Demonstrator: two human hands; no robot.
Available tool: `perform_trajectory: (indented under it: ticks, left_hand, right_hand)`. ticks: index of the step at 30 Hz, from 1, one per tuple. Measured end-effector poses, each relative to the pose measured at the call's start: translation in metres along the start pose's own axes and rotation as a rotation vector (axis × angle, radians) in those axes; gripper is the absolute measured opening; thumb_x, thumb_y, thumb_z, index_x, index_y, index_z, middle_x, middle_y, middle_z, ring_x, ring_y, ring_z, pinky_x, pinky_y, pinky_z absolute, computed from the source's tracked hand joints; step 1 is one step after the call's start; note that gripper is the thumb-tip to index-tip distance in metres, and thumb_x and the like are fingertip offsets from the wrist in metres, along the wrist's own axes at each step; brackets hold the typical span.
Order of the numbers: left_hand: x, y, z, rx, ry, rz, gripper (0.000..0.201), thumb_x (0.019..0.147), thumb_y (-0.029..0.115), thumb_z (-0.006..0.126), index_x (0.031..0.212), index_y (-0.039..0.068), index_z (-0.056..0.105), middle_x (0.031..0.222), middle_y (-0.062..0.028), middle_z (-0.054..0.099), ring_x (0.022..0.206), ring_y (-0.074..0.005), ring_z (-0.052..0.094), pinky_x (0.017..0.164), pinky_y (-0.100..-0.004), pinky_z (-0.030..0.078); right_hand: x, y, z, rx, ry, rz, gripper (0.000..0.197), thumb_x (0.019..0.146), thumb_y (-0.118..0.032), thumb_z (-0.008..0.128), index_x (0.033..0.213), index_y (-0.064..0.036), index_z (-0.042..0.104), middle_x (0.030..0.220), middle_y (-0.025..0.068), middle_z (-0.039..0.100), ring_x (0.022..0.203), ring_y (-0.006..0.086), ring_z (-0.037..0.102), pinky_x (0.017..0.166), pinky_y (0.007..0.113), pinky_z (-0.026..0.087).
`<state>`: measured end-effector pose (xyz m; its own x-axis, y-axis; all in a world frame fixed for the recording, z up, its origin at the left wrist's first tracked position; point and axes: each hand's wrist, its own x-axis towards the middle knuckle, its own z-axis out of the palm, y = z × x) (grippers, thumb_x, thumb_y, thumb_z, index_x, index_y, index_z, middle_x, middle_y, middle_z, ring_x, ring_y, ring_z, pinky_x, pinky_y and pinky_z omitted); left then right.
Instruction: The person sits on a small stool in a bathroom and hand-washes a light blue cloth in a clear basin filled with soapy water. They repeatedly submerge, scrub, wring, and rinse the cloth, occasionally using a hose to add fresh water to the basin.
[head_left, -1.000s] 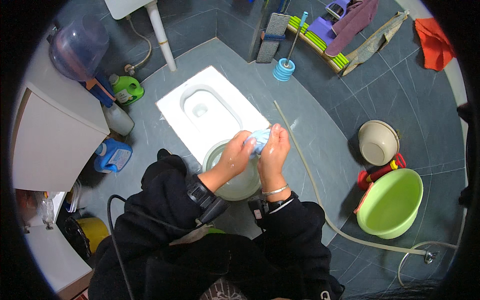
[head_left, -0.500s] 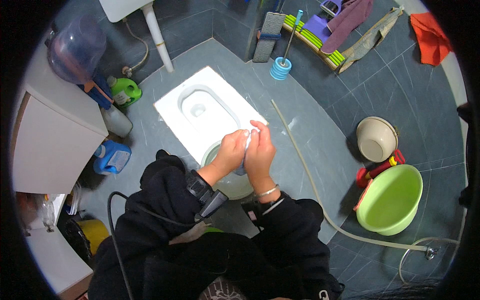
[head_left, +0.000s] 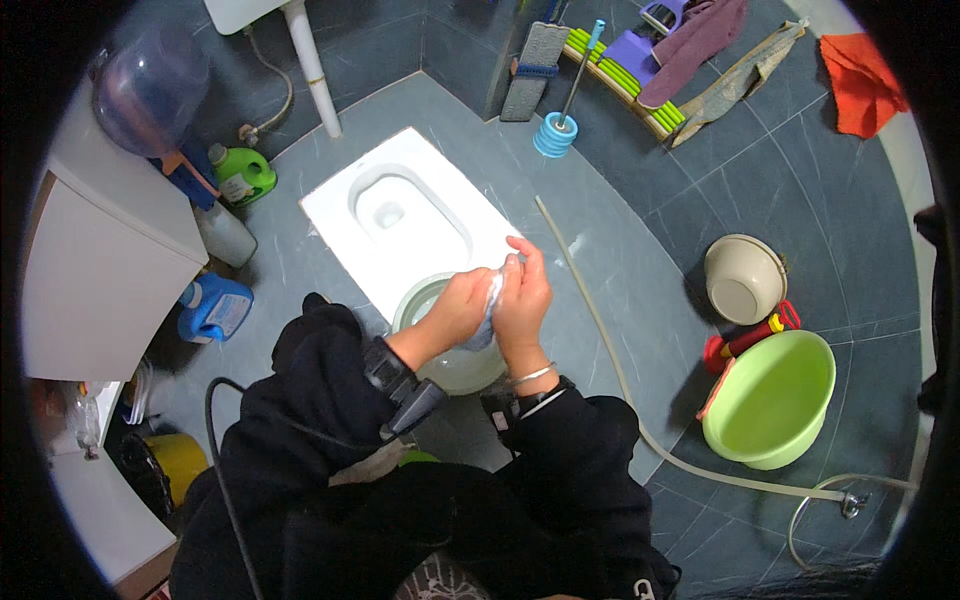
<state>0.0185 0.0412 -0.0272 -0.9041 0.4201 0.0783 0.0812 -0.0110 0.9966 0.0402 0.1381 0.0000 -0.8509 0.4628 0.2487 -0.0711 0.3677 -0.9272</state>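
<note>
A small, wet-looking pale grey-white cloth (head_left: 488, 322) is bunched between my two hands above a round pale basin (head_left: 410, 298) with water in it. My left hand (head_left: 458, 309) is closed around one side of the cloth. Against its other side presses my right hand (head_left: 522, 305), fingers curled, with the index finger lifted a little away. Part of the cloth hangs below the palms toward the basin. The basin overlaps the near corner of a white squat toilet (head_left: 335, 232).
A pale hose (head_left: 600, 325) crosses the floor right of my hands to a wall tap (head_left: 850, 504). A green tub (head_left: 770, 400), plunger (head_left: 755, 338) and beige bucket (head_left: 745, 285) stand at right. Blue (head_left: 218, 308) and green (head_left: 243, 175) bottles stand left, beside a white cabinet (head_left: 110, 280).
The view has shifted slightly. My hands stay together on the cloth and have turned a little, so more of its white part shows between them.
</note>
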Motion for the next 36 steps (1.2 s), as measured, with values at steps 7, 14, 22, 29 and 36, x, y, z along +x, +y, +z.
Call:
perform_trajectory:
  ticks: [7, 14, 22, 29, 36]
  left_hand:
    - [0.002, -0.004, -0.009, -0.110, -0.036, -0.123, 0.025, 0.095, 0.015, 0.039, 0.090, -0.002, 0.057, 0.079, -0.0049, 0.057, 0.075, -0.0099, 0.047, 0.070, -0.0258, 0.042]
    - [-0.005, 0.005, -0.009, -0.057, -0.079, -0.110, 0.024, 0.095, 0.020, 0.044, 0.091, 0.001, 0.057, 0.082, 0.0007, 0.053, 0.075, -0.0084, 0.046, 0.069, -0.0244, 0.041]
    - [0.003, -0.002, 0.001, -0.335, 0.158, -0.215, 0.025, 0.096, 0.020, 0.042, 0.084, 0.003, 0.055, 0.077, 0.0018, 0.050, 0.072, -0.0079, 0.043, 0.065, -0.0249, 0.040]
    - [0.002, 0.000, -0.013, 0.030, 0.051, -0.132, 0.026, 0.096, 0.018, 0.040, 0.081, 0.002, 0.053, 0.077, -0.0003, 0.051, 0.070, -0.0086, 0.041, 0.062, -0.0248, 0.039]
    - [-0.007, -0.001, -0.004, -0.189, -0.025, -0.148, 0.023, 0.095, 0.017, 0.043, 0.089, -0.001, 0.056, 0.081, -0.0014, 0.054, 0.076, -0.0094, 0.045, 0.070, -0.0253, 0.041]
  right_hand:
    - [-0.014, 0.007, 0.004, -0.031, -0.099, -0.275, 0.022, 0.089, -0.007, 0.046, 0.106, -0.0050, 0.059, 0.079, 0.0118, 0.064, 0.067, 0.0138, 0.057, 0.060, 0.028, 0.044]
    - [0.012, 0.029, 0.006, 0.331, -0.053, 0.000, 0.015, 0.091, -0.012, 0.049, 0.093, -0.0018, 0.059, 0.059, 0.0032, 0.048, 0.058, 0.0097, 0.043, 0.054, 0.026, 0.038]
    - [-0.008, 0.014, 0.008, -0.025, -0.096, -0.300, 0.030, 0.092, -0.021, 0.051, 0.070, -0.0004, 0.052, 0.053, 0.0124, 0.047, 0.049, 0.0142, 0.040, 0.047, 0.032, 0.037]
    - [-0.007, 0.019, 0.012, -0.151, -0.122, 0.014, 0.028, 0.091, -0.021, 0.048, 0.072, -0.0012, 0.053, 0.061, 0.0228, 0.054, 0.053, 0.0387, 0.054, 0.050, 0.043, 0.042]
    - [0.006, 0.036, 0.002, -0.111, -0.146, -0.040, 0.030, 0.090, -0.021, 0.052, 0.069, -0.0003, 0.051, 0.057, 0.0200, 0.052, 0.049, 0.0322, 0.050, 0.050, 0.039, 0.040]
